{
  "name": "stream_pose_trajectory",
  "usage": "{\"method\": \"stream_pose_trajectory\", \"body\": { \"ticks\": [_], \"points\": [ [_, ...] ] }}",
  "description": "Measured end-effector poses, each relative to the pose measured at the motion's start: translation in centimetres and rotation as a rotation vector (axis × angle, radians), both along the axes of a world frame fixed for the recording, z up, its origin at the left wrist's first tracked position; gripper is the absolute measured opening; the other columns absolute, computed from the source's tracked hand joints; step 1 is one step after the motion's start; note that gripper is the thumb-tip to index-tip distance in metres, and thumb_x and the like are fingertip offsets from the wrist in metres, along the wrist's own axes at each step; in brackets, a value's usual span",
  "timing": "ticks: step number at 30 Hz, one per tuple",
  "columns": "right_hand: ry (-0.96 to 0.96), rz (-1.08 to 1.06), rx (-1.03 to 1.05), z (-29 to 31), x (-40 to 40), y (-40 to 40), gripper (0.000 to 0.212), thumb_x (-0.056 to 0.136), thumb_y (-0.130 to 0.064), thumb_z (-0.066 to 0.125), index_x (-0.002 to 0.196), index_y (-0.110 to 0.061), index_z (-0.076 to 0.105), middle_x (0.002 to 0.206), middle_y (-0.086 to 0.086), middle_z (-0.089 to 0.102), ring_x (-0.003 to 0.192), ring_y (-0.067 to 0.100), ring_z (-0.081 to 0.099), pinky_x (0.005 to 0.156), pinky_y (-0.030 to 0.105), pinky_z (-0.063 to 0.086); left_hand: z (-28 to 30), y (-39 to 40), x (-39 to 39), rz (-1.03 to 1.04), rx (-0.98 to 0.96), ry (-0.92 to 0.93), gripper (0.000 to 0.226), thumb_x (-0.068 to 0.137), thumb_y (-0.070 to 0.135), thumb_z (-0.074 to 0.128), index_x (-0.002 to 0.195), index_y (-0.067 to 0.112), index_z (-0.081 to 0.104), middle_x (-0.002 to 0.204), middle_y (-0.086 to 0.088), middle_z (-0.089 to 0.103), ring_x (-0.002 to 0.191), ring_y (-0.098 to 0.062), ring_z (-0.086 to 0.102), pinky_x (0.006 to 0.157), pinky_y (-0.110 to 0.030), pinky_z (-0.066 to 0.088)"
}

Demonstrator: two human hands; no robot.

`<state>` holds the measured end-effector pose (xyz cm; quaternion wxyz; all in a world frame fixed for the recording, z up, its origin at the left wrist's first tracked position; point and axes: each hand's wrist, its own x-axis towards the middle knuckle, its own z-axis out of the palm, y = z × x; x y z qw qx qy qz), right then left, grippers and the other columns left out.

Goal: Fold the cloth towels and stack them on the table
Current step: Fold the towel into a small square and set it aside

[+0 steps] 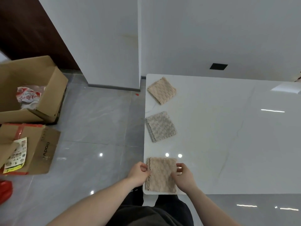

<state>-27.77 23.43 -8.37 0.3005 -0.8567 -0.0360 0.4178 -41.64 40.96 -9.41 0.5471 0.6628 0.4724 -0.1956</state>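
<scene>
White glossy table (228, 136) against a pale wall, grey tiles and cardboard boxes (29, 95) off to the side. At the near corner lies a beige towel (162, 174), folded small, with two more folded towels, grey (160, 126) and beige (161, 90), lined up beyond it, not yet stacked. It looks soft, light and floppy, so the edges are the place to take it. Left hand (138, 173) pinches the layered left edge; right hand (183, 176) has fingers curled, pinching the right edge.
</scene>
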Motion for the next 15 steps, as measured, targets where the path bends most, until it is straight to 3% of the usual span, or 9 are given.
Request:
{"method": "stream_pose_trajectory", "body": {
  "ticks": [2,4,7,10,15],
  "points": [
    [-0.005,0.025,-0.006,0.1,-0.2,0.0,0.043,0.089,-0.014,0.065,0.131,-0.02,0.055,0.12,-0.002,0.064,0.095,0.008,0.065,0.074,0.022,0.055,0.4,0.0,-0.1,-0.005,0.039,-0.012,0.034,0.095,0.034,0.067,0.124,0.021,0.056,0.122,0.003,0.064,0.103,-0.011,0.06,0.084,-0.022,0.045],
    [-0.097,0.089,-0.01,0.4,-0.5,-0.1,0.061,0.087,-0.013,0.066,0.144,-0.019,0.045,0.141,0.0,0.052,0.109,0.014,0.063,0.09,0.028,0.055,1.1,0.1,-0.3,-0.07,0.231,-0.073,0.037,0.097,0.037,0.063,0.13,0.024,0.05,0.128,0.011,0.056,0.108,-0.008,0.058,0.086,-0.022,0.045],
    [-0.345,0.286,0.011,0.5,-1.1,-0.6,0.077,0.088,-0.016,0.066,0.156,-0.021,0.031,0.159,-0.003,0.023,0.135,0.018,0.044,0.103,0.025,0.043,1.6,0.1,-0.7,-0.38,0.511,-0.298,0.044,0.101,0.032,0.055,0.143,0.027,0.042,0.144,0.014,0.038,0.128,-0.007,0.046,0.101,-0.02,0.04],
    [-0.381,0.486,0.022,0.0,-1.8,-1.2,0.07,0.09,-0.013,0.059,0.152,-0.033,0.034,0.163,-0.008,0.012,0.137,0.022,0.04,0.098,0.022,0.044,1.1,-0.1,-0.8,-0.664,0.522,-0.377,0.051,0.1,0.021,0.05,0.15,0.027,0.038,0.157,0.01,0.025,0.14,-0.011,0.031,0.114,-0.025,0.036],
    [-0.311,0.553,-0.018,-0.3,-2.4,-1.5,0.073,0.094,-0.013,0.054,0.155,-0.035,0.022,0.164,-0.013,-0.004,0.133,0.027,0.039,0.095,0.028,0.048,0.2,-0.1,-1.3,-0.847,0.5,-0.237,0.058,0.098,0.02,0.049,0.155,0.025,0.036,0.166,0.002,0.014,0.146,-0.021,0.027,0.117,-0.038,0.036]
  ]
}}
